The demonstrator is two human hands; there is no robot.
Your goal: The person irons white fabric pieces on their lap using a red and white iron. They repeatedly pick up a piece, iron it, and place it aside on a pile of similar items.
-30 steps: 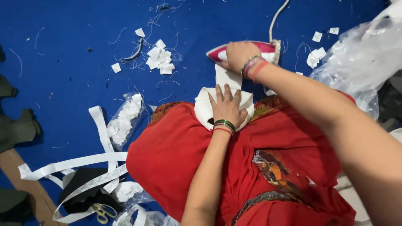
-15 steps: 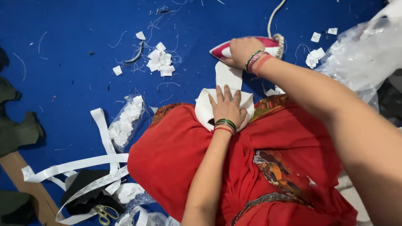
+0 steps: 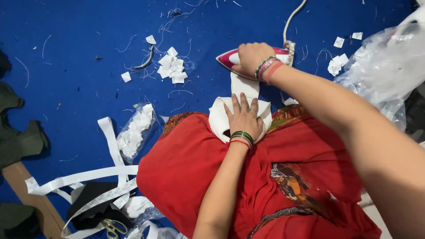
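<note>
- Lying far to the left of the white fabric piece, dark olive cloth pieces rest at the edge of the blue work surface, with a brown wooden strip just below them.
- Long white fabric strips cross each other lower left of the white fabric piece, over a black cloth piece; yellow-handled scissors lie at the bottom beside them.
- A clear plastic bag of small white cut pieces sits left of the white fabric piece, and a loose heap of small white scraps lies upper left of it.
- The white fabric piece lies partly on the red cloth covering the person's lap and partly on the blue surface.
- The left hand presses flat on the white fabric piece, fingers spread and straight, gripping nothing.
- The right hand, just above the white fabric piece, is curled closed around the handle of a pink and white electric iron, whose sole rests on the far end of that piece; its white cord runs up and away.
- A crumpled clear plastic sheet lies to the right of the white fabric piece, with more white scraps beside it.
</note>
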